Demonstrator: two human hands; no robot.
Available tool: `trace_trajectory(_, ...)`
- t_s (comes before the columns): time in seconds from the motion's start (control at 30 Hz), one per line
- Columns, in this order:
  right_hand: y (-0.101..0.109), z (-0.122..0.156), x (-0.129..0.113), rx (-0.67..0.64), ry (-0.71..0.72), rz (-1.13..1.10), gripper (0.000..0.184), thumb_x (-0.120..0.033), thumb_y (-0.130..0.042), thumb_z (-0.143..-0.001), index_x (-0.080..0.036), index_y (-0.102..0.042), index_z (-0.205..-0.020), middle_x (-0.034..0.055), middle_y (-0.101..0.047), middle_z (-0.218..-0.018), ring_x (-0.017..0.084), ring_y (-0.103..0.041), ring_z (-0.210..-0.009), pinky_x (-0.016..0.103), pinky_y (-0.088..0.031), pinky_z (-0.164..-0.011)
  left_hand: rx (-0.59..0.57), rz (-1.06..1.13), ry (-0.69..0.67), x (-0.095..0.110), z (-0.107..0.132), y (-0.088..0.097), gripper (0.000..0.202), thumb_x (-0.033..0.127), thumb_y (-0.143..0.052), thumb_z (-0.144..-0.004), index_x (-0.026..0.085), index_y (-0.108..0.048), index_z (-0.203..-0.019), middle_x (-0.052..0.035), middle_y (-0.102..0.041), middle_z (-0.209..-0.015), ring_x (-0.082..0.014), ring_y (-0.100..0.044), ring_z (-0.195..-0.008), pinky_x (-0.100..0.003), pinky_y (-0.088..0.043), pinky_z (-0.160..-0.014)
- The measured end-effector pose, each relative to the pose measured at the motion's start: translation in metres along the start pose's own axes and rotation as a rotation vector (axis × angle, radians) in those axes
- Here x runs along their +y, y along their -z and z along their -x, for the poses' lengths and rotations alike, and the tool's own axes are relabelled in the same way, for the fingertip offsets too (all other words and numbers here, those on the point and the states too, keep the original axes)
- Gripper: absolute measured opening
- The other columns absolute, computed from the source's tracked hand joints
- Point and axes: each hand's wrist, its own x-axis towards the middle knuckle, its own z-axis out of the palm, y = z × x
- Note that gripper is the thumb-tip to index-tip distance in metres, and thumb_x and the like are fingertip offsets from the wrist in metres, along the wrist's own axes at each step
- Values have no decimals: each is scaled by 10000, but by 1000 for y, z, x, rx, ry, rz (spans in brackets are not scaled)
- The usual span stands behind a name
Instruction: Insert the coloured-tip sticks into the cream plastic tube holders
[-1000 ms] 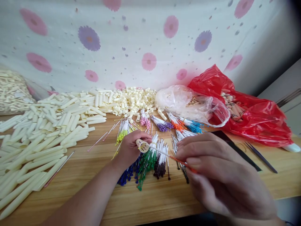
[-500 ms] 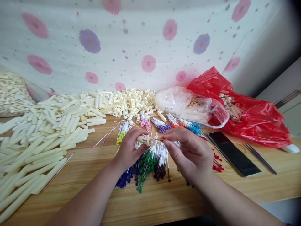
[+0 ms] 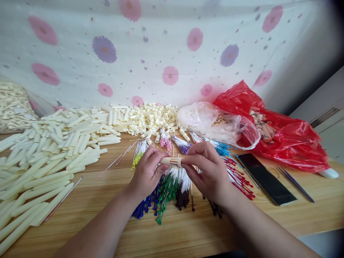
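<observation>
The cream tube [image 3: 171, 161] is up over the wooden surface [image 3: 166, 240]. Fingers of the left hand [image 3: 146, 173] and right hand [image 3: 211, 173] pinch its ends. Colored lines show in its slots, so it looks partly filled. Many colored sticks [image 3: 167, 195] lie outside it.

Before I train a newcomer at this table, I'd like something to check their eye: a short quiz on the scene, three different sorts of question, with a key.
1. True or false: the left hand holds the cream tube, with the right hand at its other end.
2. In this view, which lies to the right of the black slab?
A) green-tipped sticks
B) tweezers
C) pink-tipped sticks
3. Fill in: the bag just behind the tweezers is coloured ____.

Key: 1. True. 2. B. 3. Red.
</observation>
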Motion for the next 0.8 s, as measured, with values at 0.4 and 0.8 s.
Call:
trace_trajectory(0.4, -8, -1, 3, 14, -219, -201, 80, -140, -586, -834, -201, -629, -809, 37, -560, -838, 160, -554, -810, 305, -473, -714, 122, -162, -47, 2, 0, 2, 273, 391, -487, -906, 194, -649, -1001, -56, -546, -866, -181, -547, -806, -296, -466, -709)
trace_trajectory(0.8, -27, 9, 7, 29, -554, -910, 160, -243, -623, -833, -315, -736, -920, 32, -585, -1081, 179, -549, -1041, 375, -464, -902, 185, -200, -27, -4, 0, 4, 226, 320, -517, -897, 195, -640, -1039, -56, -551, -901, -186, -557, -834, -295, -456, -744)
